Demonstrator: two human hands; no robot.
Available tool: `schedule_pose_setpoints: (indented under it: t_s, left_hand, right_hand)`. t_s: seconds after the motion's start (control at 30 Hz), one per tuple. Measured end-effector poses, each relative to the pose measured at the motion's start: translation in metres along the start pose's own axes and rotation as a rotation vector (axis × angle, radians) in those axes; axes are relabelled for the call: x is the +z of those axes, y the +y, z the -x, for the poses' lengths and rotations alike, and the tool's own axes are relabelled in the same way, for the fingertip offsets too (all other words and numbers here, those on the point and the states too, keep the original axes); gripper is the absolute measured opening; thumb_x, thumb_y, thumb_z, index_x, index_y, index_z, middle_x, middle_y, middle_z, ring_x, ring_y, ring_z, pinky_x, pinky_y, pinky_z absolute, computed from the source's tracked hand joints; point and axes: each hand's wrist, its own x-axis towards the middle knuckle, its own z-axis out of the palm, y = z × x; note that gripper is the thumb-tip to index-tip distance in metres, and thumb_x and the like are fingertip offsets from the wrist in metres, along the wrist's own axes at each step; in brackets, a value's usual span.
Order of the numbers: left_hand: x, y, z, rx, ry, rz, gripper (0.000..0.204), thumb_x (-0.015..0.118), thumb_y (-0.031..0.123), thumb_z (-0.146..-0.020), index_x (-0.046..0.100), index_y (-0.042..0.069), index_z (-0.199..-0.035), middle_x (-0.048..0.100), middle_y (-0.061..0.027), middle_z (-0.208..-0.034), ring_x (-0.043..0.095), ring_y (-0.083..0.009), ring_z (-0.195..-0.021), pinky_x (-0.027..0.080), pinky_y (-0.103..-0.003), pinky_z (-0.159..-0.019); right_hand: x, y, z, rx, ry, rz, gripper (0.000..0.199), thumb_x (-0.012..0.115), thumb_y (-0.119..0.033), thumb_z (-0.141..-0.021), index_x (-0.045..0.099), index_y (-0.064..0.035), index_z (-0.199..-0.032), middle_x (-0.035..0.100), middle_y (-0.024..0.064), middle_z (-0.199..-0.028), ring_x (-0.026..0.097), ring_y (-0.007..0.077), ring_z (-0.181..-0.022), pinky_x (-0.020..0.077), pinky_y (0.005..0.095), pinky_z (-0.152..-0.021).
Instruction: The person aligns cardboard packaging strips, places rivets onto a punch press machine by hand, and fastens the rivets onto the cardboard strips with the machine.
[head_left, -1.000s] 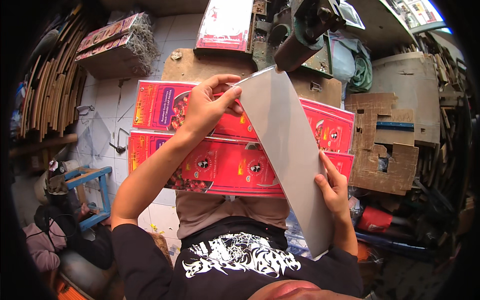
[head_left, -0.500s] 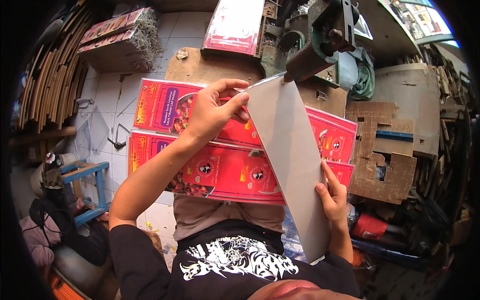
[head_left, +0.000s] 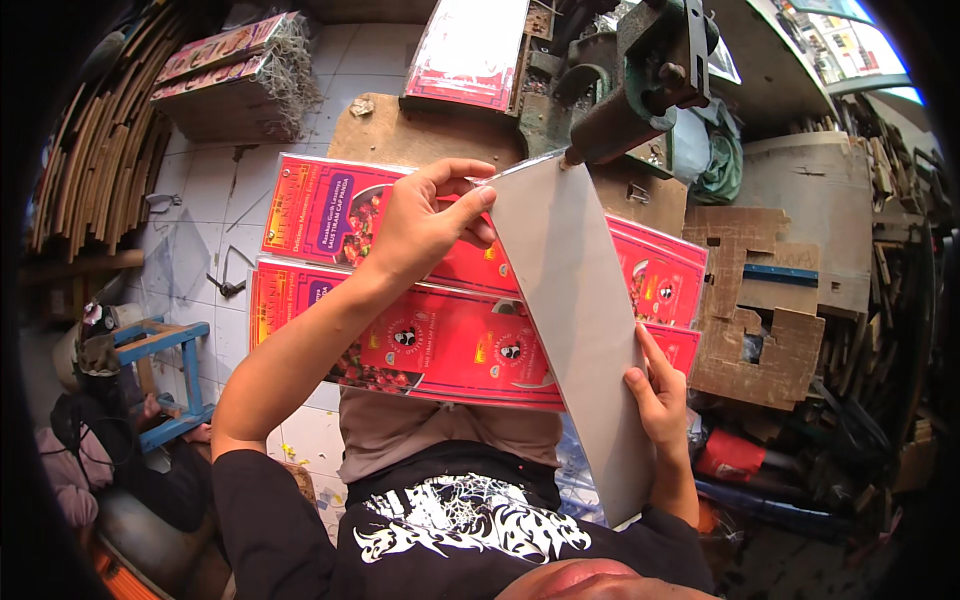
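Note:
A long, plain grey board (head_left: 580, 300) slants across the middle, its far corner under the tip of a dark green machine's thick metal rod (head_left: 610, 135). My left hand (head_left: 435, 210) pinches the board's far left corner between thumb and fingers. Along the right edge, nearer my body, my right hand (head_left: 660, 395) grips it with the thumb on top. Beneath lie red printed panels in two rows, a farther panel (head_left: 300, 215) and a nearer panel (head_left: 450, 345), partly covered by the board and my left forearm.
A wooden worktop (head_left: 390, 135) lies under the machine. Beyond it sits a stack of panels (head_left: 465, 60). Cut brown board (head_left: 725, 290) stands at the right. A blue stool (head_left: 190, 375), a bundled stack (head_left: 225, 95) and upright brown strips (head_left: 100, 150) are at the left.
The whole view has shifted slightly. Both hands keep their grip, and the board's far corner stays under the rod.

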Motion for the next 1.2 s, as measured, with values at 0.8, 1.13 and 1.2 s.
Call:
schedule_pose_setpoints:
  t_s: [0.8, 1.13, 1.2]
  left_hand:
    - [-0.001, -0.003, -0.001, -0.014, -0.016, -0.007, 0.033, 0.065, 0.011, -0.099, 0.058, -0.006, -0.127, 0.071, -0.0119, -0.095, 0.071, -0.0155, -0.072, 0.062, -0.029, -0.067]
    - [-0.011, -0.003, -0.001, -0.008, -0.083, -0.032, 0.028, 0.066, 0.014, -0.096, 0.062, -0.005, -0.116, 0.071, -0.0085, -0.092, 0.068, -0.0129, -0.073, 0.058, -0.027, -0.067]
    - [-0.011, -0.001, 0.0, -0.028, -0.136, -0.047, 0.028, 0.066, 0.019, -0.096, 0.064, -0.002, -0.113, 0.071, -0.0065, -0.093, 0.067, -0.0114, -0.074, 0.056, -0.025, -0.068]
  right_hand:
    - [0.0, 0.002, 0.001, 0.027, -0.014, 0.015, 0.053, 0.062, -0.007, -0.097, 0.046, 0.0058, -0.146, 0.066, 0.0221, -0.13, 0.064, 0.0163, -0.11, 0.0469, 0.0276, -0.095]
    - [-0.002, -0.012, 0.013, 0.081, -0.12, -0.166, 0.052, 0.061, -0.005, -0.099, 0.043, 0.0035, -0.147, 0.071, 0.016, -0.111, 0.067, 0.0137, -0.096, 0.0527, 0.0272, -0.083]
    - [-0.006, -0.013, 0.023, 0.104, -0.3, -0.22, 0.047, 0.061, -0.005, -0.098, 0.047, 0.0037, -0.142, 0.074, 0.0127, -0.101, 0.068, 0.0116, -0.092, 0.0541, 0.0289, -0.08]
